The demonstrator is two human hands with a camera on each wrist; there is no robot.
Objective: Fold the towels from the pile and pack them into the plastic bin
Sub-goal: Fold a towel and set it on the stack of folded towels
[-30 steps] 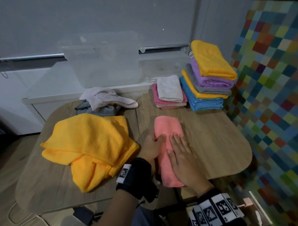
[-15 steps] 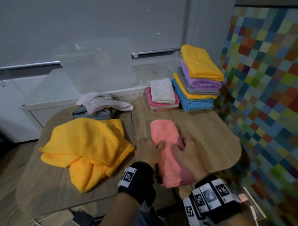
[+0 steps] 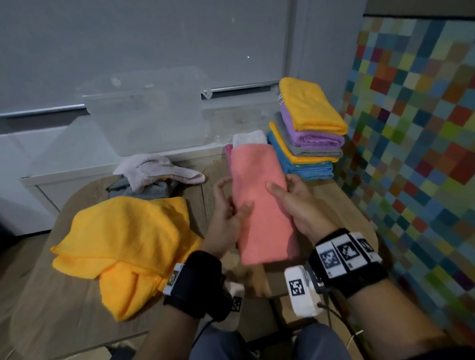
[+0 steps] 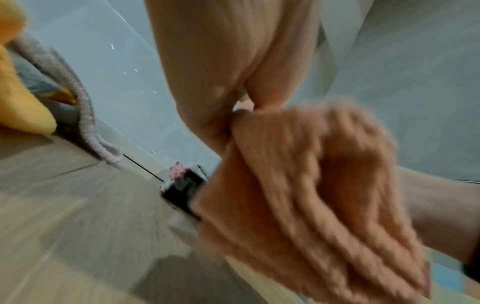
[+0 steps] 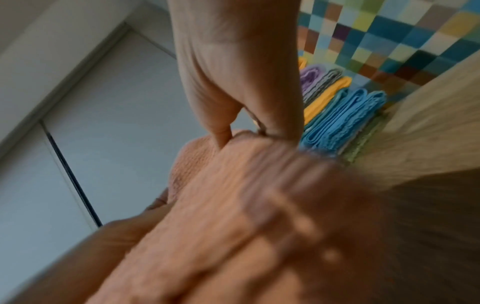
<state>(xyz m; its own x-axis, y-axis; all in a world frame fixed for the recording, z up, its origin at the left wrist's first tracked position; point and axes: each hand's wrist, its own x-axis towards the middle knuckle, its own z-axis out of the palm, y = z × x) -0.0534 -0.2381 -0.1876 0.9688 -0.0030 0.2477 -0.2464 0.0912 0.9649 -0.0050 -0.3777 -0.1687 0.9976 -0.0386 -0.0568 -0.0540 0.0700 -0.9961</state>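
A folded salmon-pink towel (image 3: 259,203) is held up above the wooden table (image 3: 59,310), lengthwise away from me. My left hand (image 3: 229,207) grips its left edge, thumb on top. My right hand (image 3: 291,202) grips its right edge, thumb across the top. Both wrist views show the same pink towel (image 4: 311,195) (image 5: 233,216) pinched from below, blurred. The clear plastic bin (image 3: 146,115) stands on the white ledge behind the table. An unfolded yellow towel (image 3: 119,245) lies on the table's left, and behind it a crumpled pale pink towel (image 3: 157,169) rests on a grey one.
A stack of folded towels (image 3: 307,133), yellow on top, stands at the table's far right beside a lower stack with a white towel (image 3: 249,138) on top. A multicoloured checkered wall (image 3: 425,144) borders the right side. Cables lie on the floor at the lower left.
Both hands went from pressing flat on the pink towel to gripping its sides. The towel has left the table and moved up and away from me, toward the folded stacks.
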